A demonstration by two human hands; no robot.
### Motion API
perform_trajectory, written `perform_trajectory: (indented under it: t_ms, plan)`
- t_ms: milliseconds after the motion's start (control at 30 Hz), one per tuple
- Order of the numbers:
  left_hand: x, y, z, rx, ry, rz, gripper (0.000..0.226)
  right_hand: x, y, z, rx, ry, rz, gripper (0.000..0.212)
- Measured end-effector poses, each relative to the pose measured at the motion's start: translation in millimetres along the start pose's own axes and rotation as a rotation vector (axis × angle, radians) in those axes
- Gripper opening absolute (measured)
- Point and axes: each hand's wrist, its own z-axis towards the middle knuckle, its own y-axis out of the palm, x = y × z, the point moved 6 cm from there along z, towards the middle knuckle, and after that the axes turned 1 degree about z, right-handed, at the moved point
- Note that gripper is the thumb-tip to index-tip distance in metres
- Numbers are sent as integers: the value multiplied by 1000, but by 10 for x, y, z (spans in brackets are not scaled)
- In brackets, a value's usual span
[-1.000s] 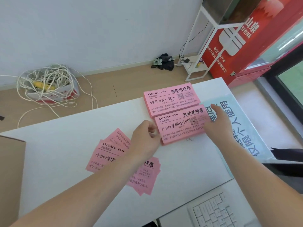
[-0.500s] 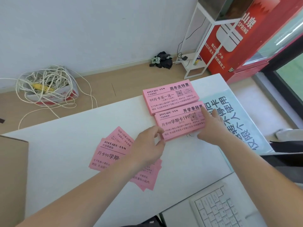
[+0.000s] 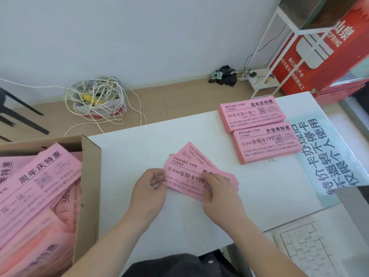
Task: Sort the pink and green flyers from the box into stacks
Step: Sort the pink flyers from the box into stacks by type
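Note:
Several loose pink flyers (image 3: 185, 168) lie fanned in the middle of the white table (image 3: 139, 156). My left hand (image 3: 148, 189) pinches their left edge, and my right hand (image 3: 220, 193) grips them on the right side. Two neat pink stacks stand at the far right: a far stack (image 3: 251, 113) and a near stack (image 3: 266, 141). At the left, an open cardboard box (image 3: 90, 176) holds many more pink flyers (image 3: 38, 188). No green flyer is visible.
A pale blue printed sheet (image 3: 327, 156) lies at the table's right edge. A white keyboard (image 3: 311, 248) sits at the bottom right. On the floor behind are a box of tangled white cable (image 3: 95, 96), a white metal rack (image 3: 279, 56) and a red cabinet (image 3: 323, 48).
Both hands left the near stack on the right and moved back to the loose flyers in the middle, taking hold of them. The camera turned left, bringing the box into view.

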Motion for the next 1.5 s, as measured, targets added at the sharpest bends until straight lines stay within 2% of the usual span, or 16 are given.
perform_trajectory:
  t_ms: [133,267,400,467,533,667,733,800,867,933,1000,1067,1133,1233,1400,1500]
  plan:
    - [0,52,1,-23,-33,-113,30,3,18,0,-42,24,-7,52]
    - [57,97,22,-69,-66,-180,47,17,20,-5,-12,36,43,45]
    - [83,71,42,15,-7,-182,65,42,7,8,32,114,244,25]
    - [119,72,47,67,23,-187,72,32,-42,34,57,132,291,26]
    - [179,92,22,68,79,-183,65,30,-70,29,62,141,293,33]
    - [261,222,-49,-142,158,-97,14,-9,-109,48,36,159,378,57]
    - [230,326,-130,-203,285,115,16,-53,-107,39,14,168,468,65]
    - [150,455,-199,-236,387,305,18,-62,-91,20,26,187,536,55]
    - [53,550,-256,-259,416,367,17,-31,-52,5,79,156,448,43]
    - [9,541,-272,-238,381,341,10,12,1,1,93,147,311,28]
    - [17,425,-246,-170,347,292,7,50,47,8,89,156,263,24]
    - [19,243,-156,-69,317,283,20,75,59,23,105,197,307,18]
    - [-10,78,-36,-24,216,243,32,89,71,28,118,245,377,17]
    - [-60,-23,36,-30,47,114,33,78,53,20,126,285,441,18]
    - [-41,146,-66,-241,43,71,31,46,18,-12,152,294,550,27]
    - [-79,82,-11,-190,-31,-4,23,12,19,-43,129,233,516,37]
